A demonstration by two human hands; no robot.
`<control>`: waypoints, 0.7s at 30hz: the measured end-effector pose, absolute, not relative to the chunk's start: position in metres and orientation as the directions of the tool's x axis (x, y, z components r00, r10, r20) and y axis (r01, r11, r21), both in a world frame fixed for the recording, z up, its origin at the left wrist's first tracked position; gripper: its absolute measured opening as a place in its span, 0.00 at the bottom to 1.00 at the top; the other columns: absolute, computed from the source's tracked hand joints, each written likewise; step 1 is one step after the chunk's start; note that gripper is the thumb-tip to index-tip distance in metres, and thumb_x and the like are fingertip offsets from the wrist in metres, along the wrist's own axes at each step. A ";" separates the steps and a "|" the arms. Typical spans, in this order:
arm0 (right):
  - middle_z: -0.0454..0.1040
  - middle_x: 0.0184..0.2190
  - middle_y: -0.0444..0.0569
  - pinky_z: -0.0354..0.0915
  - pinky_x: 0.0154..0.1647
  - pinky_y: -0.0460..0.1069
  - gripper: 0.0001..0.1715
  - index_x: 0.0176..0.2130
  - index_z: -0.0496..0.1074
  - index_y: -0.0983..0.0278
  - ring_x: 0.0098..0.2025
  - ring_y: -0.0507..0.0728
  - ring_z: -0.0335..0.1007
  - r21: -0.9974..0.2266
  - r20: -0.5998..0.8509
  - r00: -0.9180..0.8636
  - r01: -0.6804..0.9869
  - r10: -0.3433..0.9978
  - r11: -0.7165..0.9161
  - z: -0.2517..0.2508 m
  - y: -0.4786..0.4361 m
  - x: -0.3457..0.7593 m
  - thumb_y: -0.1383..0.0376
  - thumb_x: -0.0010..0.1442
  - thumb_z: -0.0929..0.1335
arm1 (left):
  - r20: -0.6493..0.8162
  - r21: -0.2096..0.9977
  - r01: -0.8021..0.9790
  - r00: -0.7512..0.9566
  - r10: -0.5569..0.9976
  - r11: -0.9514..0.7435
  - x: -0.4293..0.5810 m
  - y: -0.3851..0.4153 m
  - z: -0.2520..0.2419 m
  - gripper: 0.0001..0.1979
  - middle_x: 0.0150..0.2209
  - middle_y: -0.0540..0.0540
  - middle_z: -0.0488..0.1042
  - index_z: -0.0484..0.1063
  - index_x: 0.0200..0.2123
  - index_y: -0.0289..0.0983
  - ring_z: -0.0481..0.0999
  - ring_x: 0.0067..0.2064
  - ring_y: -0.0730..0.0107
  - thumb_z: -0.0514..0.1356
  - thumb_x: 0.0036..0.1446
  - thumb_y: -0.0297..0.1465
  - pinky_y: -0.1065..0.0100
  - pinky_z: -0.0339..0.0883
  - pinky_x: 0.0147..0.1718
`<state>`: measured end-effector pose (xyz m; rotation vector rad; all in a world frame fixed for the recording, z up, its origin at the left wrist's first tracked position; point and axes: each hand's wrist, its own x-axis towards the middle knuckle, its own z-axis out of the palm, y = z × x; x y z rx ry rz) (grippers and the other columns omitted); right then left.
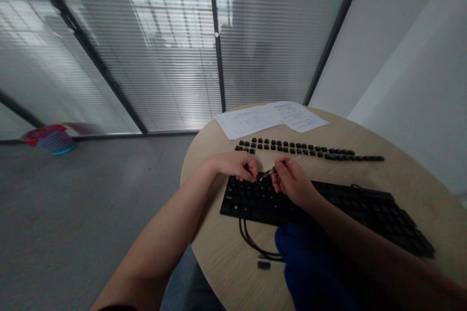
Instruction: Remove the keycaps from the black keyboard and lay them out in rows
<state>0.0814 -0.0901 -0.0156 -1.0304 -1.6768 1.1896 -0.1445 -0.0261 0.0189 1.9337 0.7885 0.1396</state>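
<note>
A black keyboard (255,204) lies on the table in front of me, partly hidden by my right arm. My left hand (239,165) is over its upper left part, fingers curled and pinched together at the keys. Whether anything small is between those fingertips is hidden. My right hand (291,180) grips a slim tool (269,173) with a dark shaft and a clear rear end. The tool's tip points left and down at the upper row of keys, close to my left fingertips. Beyond both hands, loose black keycaps (284,146) stand in long rows.
Printed papers (251,121) lie at the far side of the round wooden table (368,175). A black cable (248,238) loops off the keyboard's near side, beside a small black piece (263,265). Blue cloth (310,262) covers the near edge. A basket (56,142) sits on the floor.
</note>
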 end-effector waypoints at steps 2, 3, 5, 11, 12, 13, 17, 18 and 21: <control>0.69 0.21 0.37 0.61 0.22 0.46 0.18 0.37 0.61 0.58 0.19 0.51 0.65 -0.960 0.164 -0.331 0.162 0.930 0.227 -0.016 -0.089 0.081 0.48 0.69 0.62 | -0.226 0.848 0.454 0.776 0.588 -0.273 -0.145 -0.026 0.017 0.04 0.24 0.53 0.75 0.79 0.33 0.36 0.72 0.23 0.76 0.67 0.52 0.29 0.74 0.64 0.23; 0.69 0.21 0.37 0.61 0.24 0.46 0.16 0.37 0.61 0.58 0.19 0.51 0.66 -0.953 0.174 -0.342 0.180 0.923 0.246 -0.016 -0.089 0.080 0.49 0.69 0.63 | -0.222 0.856 0.447 0.772 0.596 -0.260 -0.146 -0.025 0.017 0.05 0.25 0.53 0.76 0.79 0.34 0.35 0.73 0.23 0.76 0.67 0.52 0.29 0.74 0.64 0.23; 0.68 0.21 0.37 0.63 0.25 0.47 0.13 0.38 0.62 0.58 0.19 0.51 0.66 -0.941 0.188 -0.336 0.209 0.923 0.268 -0.016 -0.089 0.079 0.53 0.69 0.63 | -0.203 0.878 0.421 0.757 0.621 -0.227 -0.147 -0.026 0.018 0.06 0.27 0.53 0.76 0.77 0.36 0.35 0.73 0.23 0.77 0.66 0.53 0.29 0.74 0.65 0.23; 0.67 0.20 0.36 0.61 0.22 0.47 0.13 0.38 0.62 0.58 0.18 0.51 0.64 -0.947 0.215 -0.244 0.184 0.946 0.263 -0.014 -0.088 0.077 0.52 0.68 0.64 | -0.070 0.897 0.361 0.689 0.722 -0.257 -0.144 -0.033 0.032 0.15 0.32 0.50 0.76 0.76 0.42 0.36 0.75 0.30 0.72 0.69 0.53 0.36 0.74 0.67 0.23; 0.68 0.21 0.36 0.61 0.22 0.47 0.13 0.38 0.62 0.58 0.18 0.51 0.64 -0.947 0.226 -0.237 0.172 0.945 0.270 -0.015 -0.088 0.077 0.52 0.69 0.64 | -0.051 0.883 0.370 0.689 0.723 -0.290 -0.143 -0.034 0.033 0.16 0.32 0.49 0.76 0.76 0.42 0.36 0.75 0.31 0.71 0.69 0.53 0.37 0.74 0.67 0.23; 0.68 0.21 0.37 0.61 0.22 0.47 0.13 0.39 0.62 0.58 0.19 0.51 0.64 -0.946 0.238 -0.233 0.163 0.943 0.279 -0.016 -0.088 0.078 0.52 0.69 0.64 | -0.036 0.867 0.380 0.692 0.721 -0.322 -0.142 -0.035 0.034 0.16 0.32 0.49 0.76 0.77 0.42 0.35 0.75 0.32 0.71 0.70 0.52 0.38 0.74 0.68 0.24; 0.70 0.23 0.38 0.62 0.24 0.48 0.14 0.39 0.63 0.58 0.20 0.52 0.66 -0.934 0.264 -0.238 0.179 0.935 0.309 -0.018 -0.088 0.079 0.52 0.70 0.64 | -0.017 0.821 0.417 0.701 0.713 -0.390 -0.138 -0.037 0.036 0.13 0.32 0.48 0.76 0.79 0.39 0.34 0.74 0.32 0.71 0.68 0.53 0.37 0.73 0.68 0.26; 0.70 0.23 0.39 0.63 0.25 0.48 0.14 0.38 0.63 0.58 0.20 0.52 0.66 -0.930 0.265 -0.237 0.192 0.935 0.312 -0.018 -0.088 0.079 0.52 0.71 0.64 | -0.022 0.816 0.426 0.698 0.716 -0.390 -0.138 -0.038 0.036 0.13 0.31 0.48 0.76 0.79 0.39 0.34 0.74 0.32 0.71 0.67 0.54 0.37 0.73 0.68 0.26; 0.71 0.24 0.40 0.63 0.26 0.49 0.12 0.38 0.64 0.58 0.21 0.53 0.67 -0.915 0.281 -0.232 0.228 0.931 0.333 -0.018 -0.087 0.079 0.53 0.71 0.63 | -0.025 0.802 0.440 0.701 0.712 -0.405 -0.138 -0.039 0.038 0.11 0.31 0.49 0.76 0.79 0.40 0.34 0.73 0.30 0.73 0.66 0.56 0.35 0.73 0.66 0.26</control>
